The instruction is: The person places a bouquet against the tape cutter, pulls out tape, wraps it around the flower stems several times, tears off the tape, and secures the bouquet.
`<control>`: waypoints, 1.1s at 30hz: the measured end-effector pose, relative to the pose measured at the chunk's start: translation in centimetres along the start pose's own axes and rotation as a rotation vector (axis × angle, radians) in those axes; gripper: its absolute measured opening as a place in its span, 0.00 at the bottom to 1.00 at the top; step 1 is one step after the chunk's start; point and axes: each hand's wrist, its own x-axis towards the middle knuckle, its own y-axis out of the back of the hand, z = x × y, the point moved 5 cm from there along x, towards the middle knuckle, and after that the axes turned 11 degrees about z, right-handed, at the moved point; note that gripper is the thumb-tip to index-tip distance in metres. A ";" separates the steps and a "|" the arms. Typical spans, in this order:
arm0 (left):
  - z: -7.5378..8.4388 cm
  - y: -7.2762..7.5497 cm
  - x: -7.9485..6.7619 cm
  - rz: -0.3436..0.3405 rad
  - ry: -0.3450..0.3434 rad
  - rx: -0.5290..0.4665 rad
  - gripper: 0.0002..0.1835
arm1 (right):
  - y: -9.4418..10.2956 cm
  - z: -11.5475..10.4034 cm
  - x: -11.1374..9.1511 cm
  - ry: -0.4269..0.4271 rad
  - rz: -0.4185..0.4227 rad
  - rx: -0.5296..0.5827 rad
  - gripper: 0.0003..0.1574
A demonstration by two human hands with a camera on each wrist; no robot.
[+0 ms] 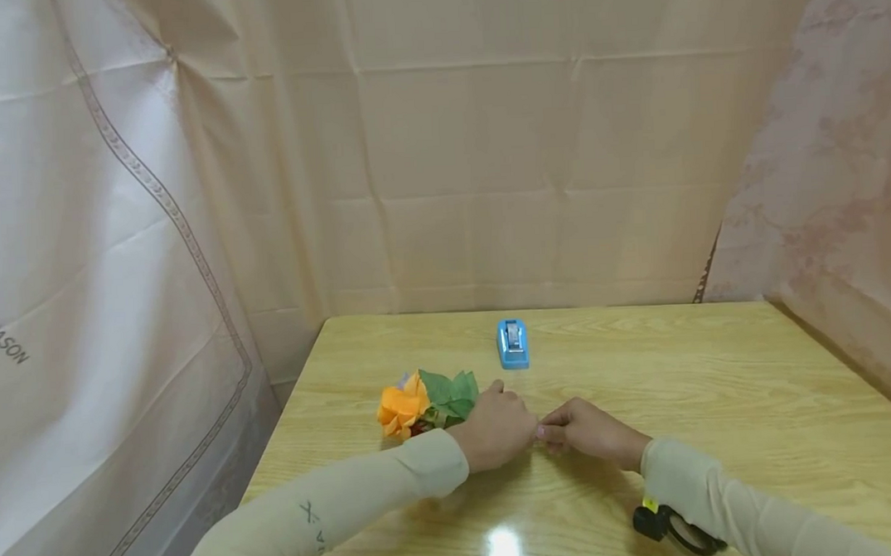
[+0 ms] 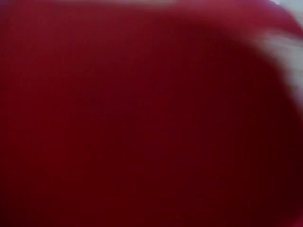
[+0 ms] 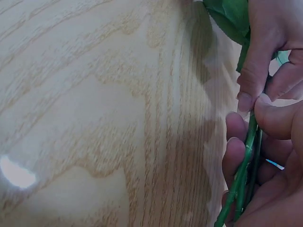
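- Flower bunch [image 1: 430, 401]: in both hands, blooms toward the person's left, stems toward the right. Nearest the body, a dark looped tool [image 1: 653, 523] lies by the right cuff, kind uncertain; best to keep the sleeve from dragging it.
- Right hand [image 1: 590, 429]: fingers curled round the stems [image 3: 248, 156], thumb laid over them; at least two lie side by side along the palm. Judged step: fingertip work where the hands meet. Light thumb pressure should do; keep the stems parallel so they don't cross or roll.
- Left hand [image 1: 500, 429]: grips the stems on the leaf side, thumb and fingertips meeting the right thumb. Advise using this hand as the fixed hold, with the right doing the fine work; squeezing hard could bend the stems.
- Thing vs. grip: stems run from the leaves [image 1: 454, 394] through the left hand's pinch, then past the right thumb, loose ends below. Blooms sit beyond the left hand, outside its grip, near the tabletop [image 1: 719, 382].
- Left wrist view: red blur [image 2: 142, 113] covers nearly everything; possibly a petal, cannot tell.
- Farther off: blue tape dispenser [image 1: 513, 344], apart from both hands, toward the table's far edge.
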 end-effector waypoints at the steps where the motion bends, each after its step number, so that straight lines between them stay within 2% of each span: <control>1: 0.1 0.0 -0.1 0.008 -0.008 0.025 0.11 | 0.0 0.1 0.0 -0.004 -0.003 -0.002 0.15; 4: 0.3 0.1 -0.3 0.020 -0.025 0.064 0.10 | -0.2 0.3 0.1 -0.009 -0.019 0.010 0.15; 10: 0.5 0.0 -0.5 0.010 -0.018 0.066 0.10 | -0.3 0.5 0.4 -0.005 -0.055 0.051 0.15; 16: 0.3 0.0 -0.5 0.005 -0.007 0.081 0.09 | -0.2 0.4 0.5 -0.033 -0.030 0.051 0.14; 22: 0.2 0.1 -0.8 -0.004 0.006 0.011 0.08 | -0.3 0.5 0.5 -0.024 -0.003 0.056 0.11; 26: -0.4 0.4 -0.7 -0.049 0.020 -0.147 0.11 | -0.2 0.5 0.6 0.011 0.036 0.046 0.07; 33: -2.3 0.3 0.5 -0.220 0.175 -0.641 0.23 | 0.4 0.5 0.5 0.038 0.071 0.055 0.09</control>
